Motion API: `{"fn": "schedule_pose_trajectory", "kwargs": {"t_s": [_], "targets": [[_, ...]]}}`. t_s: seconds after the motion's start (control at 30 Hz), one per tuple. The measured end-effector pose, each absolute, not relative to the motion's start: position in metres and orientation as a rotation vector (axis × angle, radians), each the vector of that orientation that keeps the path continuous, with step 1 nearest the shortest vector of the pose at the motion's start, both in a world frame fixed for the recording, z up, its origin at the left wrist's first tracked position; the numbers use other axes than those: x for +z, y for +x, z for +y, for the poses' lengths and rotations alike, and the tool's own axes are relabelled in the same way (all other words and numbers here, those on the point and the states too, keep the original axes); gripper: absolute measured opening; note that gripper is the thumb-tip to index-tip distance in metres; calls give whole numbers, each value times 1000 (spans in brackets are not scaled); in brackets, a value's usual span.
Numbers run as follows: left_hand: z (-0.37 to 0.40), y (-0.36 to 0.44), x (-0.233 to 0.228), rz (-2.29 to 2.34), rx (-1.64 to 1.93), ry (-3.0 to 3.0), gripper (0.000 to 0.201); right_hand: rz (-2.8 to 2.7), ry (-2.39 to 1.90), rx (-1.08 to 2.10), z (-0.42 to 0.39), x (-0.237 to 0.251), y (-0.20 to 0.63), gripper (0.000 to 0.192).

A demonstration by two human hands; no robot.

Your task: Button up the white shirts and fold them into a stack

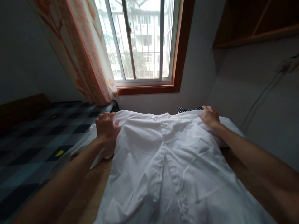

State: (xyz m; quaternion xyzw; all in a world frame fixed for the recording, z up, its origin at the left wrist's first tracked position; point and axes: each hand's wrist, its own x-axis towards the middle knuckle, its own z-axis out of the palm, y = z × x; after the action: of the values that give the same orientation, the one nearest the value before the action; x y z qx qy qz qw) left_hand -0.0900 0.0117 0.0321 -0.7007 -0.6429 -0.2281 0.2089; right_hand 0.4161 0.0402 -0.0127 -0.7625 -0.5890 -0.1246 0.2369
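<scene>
A white button-front shirt [144, 133] lies front side up on a wooden table [93, 183], its collar toward the window. The lower part of its front gapes apart, while the top is drawn together. On the shoulder at the left rests my left hand [107, 126], open, thumb apart from the fingers. My right hand [209, 116] presses on the opposite shoulder, also open with fingers spread. Both sleeves stretch outward past the hands, partly hidden by my forearms. The hem runs out of view at the bottom.
A black-and-white striped item [190, 109] shows behind the right shoulder. Left of the table is a bed with a dark checked cover [30, 130]. A floral curtain [86, 56] hangs beside the window [142, 40]. A cable [259, 96] runs down the right wall below a shelf [257, 37].
</scene>
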Motion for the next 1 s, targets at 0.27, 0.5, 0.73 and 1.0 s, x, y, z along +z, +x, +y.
{"fn": "schedule_pose_trajectory", "kwargs": {"t_s": [0.27,0.5,0.73,1.0], "targets": [[-172,-27,-5,-1326,-135,-3112,48,-2374,-1348,159,-159,-59,312,52],[-229,-23,-17,-1305,9,-2929,75,-2708,-1119,549,-238,-69,276,73],[-255,-33,-30,-1167,76,-2873,51,-2601,-1166,415,-245,-75,273,63],[-242,-31,-17,-1477,-117,-2920,27,-2574,-1143,359,-246,-77,273,57]]}}
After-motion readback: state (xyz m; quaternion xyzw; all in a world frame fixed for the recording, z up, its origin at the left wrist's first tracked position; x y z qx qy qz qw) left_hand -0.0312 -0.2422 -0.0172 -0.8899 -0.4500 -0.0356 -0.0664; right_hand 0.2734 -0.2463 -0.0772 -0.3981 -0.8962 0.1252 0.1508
